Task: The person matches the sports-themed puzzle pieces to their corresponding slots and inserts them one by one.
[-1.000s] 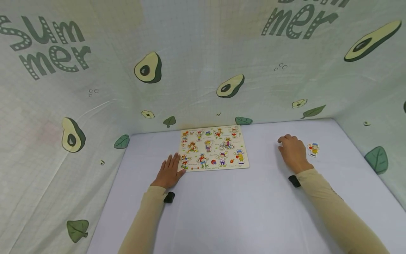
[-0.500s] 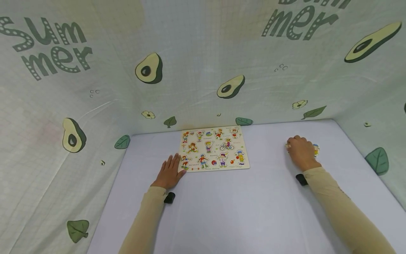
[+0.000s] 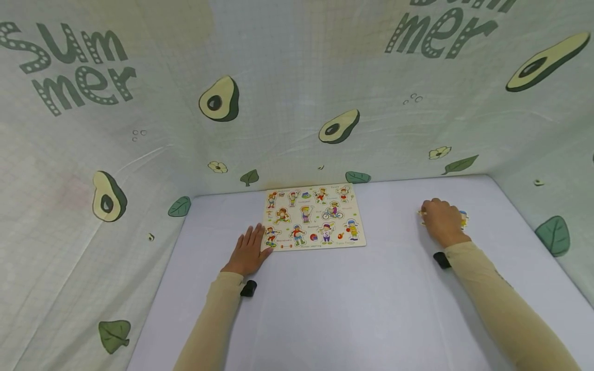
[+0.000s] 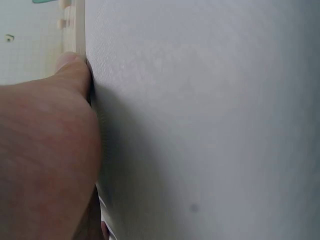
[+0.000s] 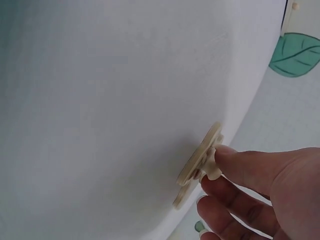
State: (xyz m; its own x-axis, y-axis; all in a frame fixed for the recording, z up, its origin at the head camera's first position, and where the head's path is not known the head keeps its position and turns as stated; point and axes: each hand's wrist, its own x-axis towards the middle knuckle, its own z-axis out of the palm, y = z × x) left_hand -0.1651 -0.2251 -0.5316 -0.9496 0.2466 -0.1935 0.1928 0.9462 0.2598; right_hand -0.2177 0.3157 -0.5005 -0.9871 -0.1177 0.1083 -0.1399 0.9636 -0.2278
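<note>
A wooden puzzle board with pictures of children at sports lies by the back of the table. My left hand rests at its lower left corner, fingers extended along the left edge and thumb on the lower edge. Off to the right, my right hand pinches a wooden puzzle piece by its knob between thumb and index finger. That piece stands tilted in the right wrist view. Another puzzle piece, a blue-capped figure, is partly hidden behind the right hand.
White cloth covers the table. Behind it hangs a curtain printed with avocados and leaves, which also runs along the left and right sides. A black band sits at the right wrist.
My right hand has moved right from bare table to the loose pieces and now pinches one. The left hand and the board have stayed put.
</note>
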